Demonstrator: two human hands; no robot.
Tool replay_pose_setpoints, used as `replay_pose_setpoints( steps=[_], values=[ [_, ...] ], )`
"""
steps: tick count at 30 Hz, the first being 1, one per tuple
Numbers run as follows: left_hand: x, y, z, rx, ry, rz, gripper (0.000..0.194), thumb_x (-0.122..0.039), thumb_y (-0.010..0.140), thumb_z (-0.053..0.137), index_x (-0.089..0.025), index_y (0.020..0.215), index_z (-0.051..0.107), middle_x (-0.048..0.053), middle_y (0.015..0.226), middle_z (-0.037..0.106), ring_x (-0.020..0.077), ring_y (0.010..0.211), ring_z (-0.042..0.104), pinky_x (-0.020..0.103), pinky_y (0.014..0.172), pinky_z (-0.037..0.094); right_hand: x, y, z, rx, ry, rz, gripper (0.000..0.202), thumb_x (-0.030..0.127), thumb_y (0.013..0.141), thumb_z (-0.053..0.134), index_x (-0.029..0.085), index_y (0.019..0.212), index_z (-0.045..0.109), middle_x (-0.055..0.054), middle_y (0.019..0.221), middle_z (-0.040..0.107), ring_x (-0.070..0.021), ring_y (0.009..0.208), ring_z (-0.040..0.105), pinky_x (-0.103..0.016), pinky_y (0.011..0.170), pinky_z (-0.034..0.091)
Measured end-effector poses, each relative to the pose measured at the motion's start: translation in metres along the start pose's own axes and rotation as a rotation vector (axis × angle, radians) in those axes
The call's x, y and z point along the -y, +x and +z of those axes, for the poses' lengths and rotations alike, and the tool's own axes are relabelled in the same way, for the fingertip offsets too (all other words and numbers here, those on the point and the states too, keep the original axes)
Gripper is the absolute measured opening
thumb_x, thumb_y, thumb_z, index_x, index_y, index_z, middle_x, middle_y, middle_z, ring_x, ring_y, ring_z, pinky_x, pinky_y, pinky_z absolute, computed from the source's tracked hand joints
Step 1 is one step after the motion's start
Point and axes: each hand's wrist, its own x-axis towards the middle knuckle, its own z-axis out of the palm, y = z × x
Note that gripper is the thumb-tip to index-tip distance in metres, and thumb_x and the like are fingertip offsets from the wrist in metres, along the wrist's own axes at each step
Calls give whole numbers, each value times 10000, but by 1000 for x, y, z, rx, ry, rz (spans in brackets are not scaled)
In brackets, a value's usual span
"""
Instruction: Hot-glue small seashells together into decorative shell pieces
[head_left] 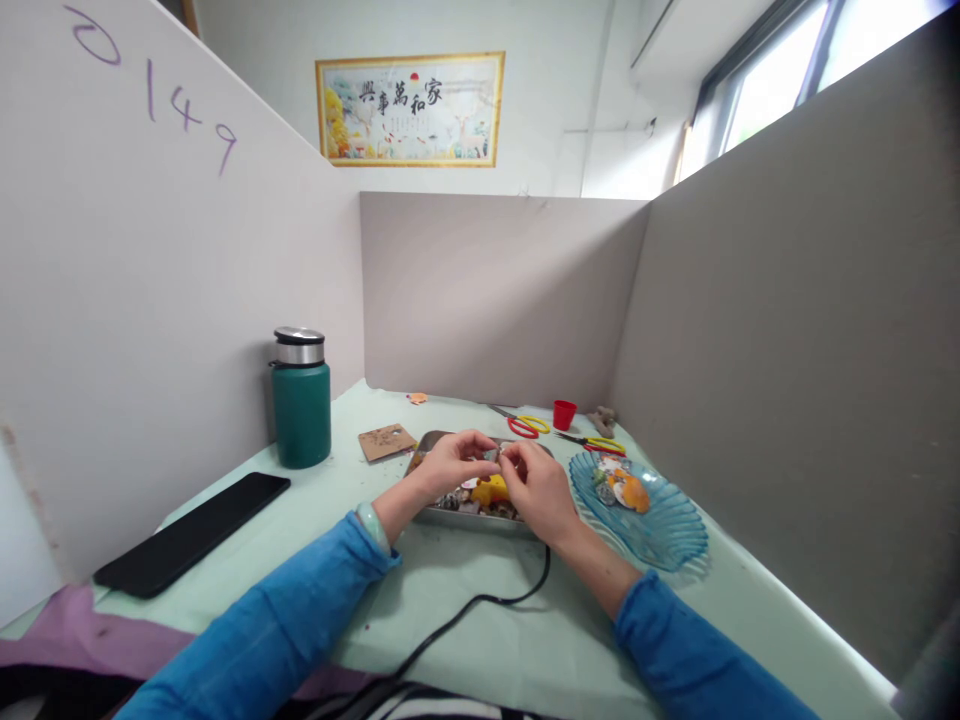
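Note:
Both hands meet above a metal tray (465, 521) that holds small shells, stones and a yellow piece (491, 491). My left hand (457, 462) comes in from the left, its thumb and fingers bent together at the tips. From the right, my right hand (531, 480) pinches close to the left fingertips. Something small and greyish shows between the two hands, too small to name. The hands hide much of the tray's middle and back.
A blue glass plate (675, 535) with shell-like pieces (622, 488) lies right. Behind stand a red cup (564, 415) and two pairs of scissors (525, 425). A green bottle (301, 415), black phone (195, 530) and cardboard piece (386, 441) are left. A black cable (480, 600) crosses the front.

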Motion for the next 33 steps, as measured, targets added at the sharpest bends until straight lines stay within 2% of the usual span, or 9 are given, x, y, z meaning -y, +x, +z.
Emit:
replay_pose_setpoints(
  steps=[16, 24, 28, 33],
  values=[
    [0, 0, -2, -8, 49, 0, 379, -303, 571, 758, -103, 852, 602, 2, 685, 573, 85, 592, 503, 222, 570, 418, -4, 0, 1, 31, 6, -49, 137, 189, 837, 431, 191, 745, 533, -26, 758, 579, -151, 705, 516, -249, 654, 372],
    [2, 1, -2, 16, 3, -9, 385, -314, 604, 739, -114, 885, 567, 0, 707, 573, 95, 600, 541, 236, 583, 441, -2, -1, 2, 27, -11, 6, 114, 220, 843, 447, 193, 768, 528, -15, 754, 577, -136, 652, 503, -241, 617, 366],
    [0, 0, -1, -12, -12, -42, 407, -331, 601, 739, -127, 893, 542, 8, 751, 577, 104, 623, 552, 242, 575, 450, -2, -1, 1, 19, -6, 21, 108, 240, 845, 457, 192, 779, 529, -10, 752, 580, -132, 644, 502, -239, 611, 362],
    [0, 0, -1, 5, -17, -12, 411, -333, 588, 749, -122, 883, 555, 1, 750, 570, 90, 605, 535, 244, 584, 447, -3, -1, 2, 20, 5, 9, 115, 223, 847, 446, 190, 787, 539, -14, 769, 588, -133, 671, 512, -235, 619, 361]
  ],
)
